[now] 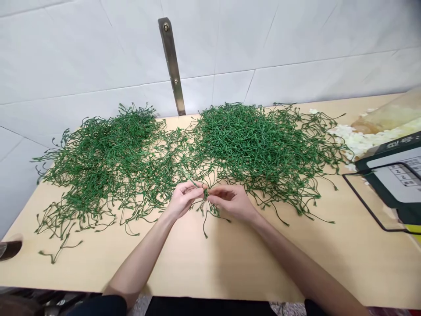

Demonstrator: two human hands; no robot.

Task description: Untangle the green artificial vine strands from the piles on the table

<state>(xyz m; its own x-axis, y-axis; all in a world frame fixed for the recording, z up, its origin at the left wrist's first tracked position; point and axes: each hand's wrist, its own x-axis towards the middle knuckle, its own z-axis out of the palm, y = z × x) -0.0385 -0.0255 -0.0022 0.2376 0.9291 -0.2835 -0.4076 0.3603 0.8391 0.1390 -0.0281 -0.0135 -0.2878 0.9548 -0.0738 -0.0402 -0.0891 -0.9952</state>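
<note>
a small bunch of green stems (pixel 205 193) is sitting between the person's two hands, just above the table (pixel 184 267). the left hand (pixel 182 200) is lying at its nine o'clock, thumb and fingers pinching the bunch; the right hand (pixel 236 202) is lying at its three o'clock, fingertips closing on the same spot. loose ends are trailing toward five and six o'clock.

the stems are looking very light, thin and springy, probably plastic, bending easily but tending to tangle; the bunched middle is seeming the surest hold, the thin ends likely catching on others.

from the bunch, one tangled pile (pixel 94 153) is spreading at ten o'clock, a denser pile (pixel 251 138) at one o'clock, and white petals (pixel 365 139) are lying beyond, toward two o'clock.
</note>
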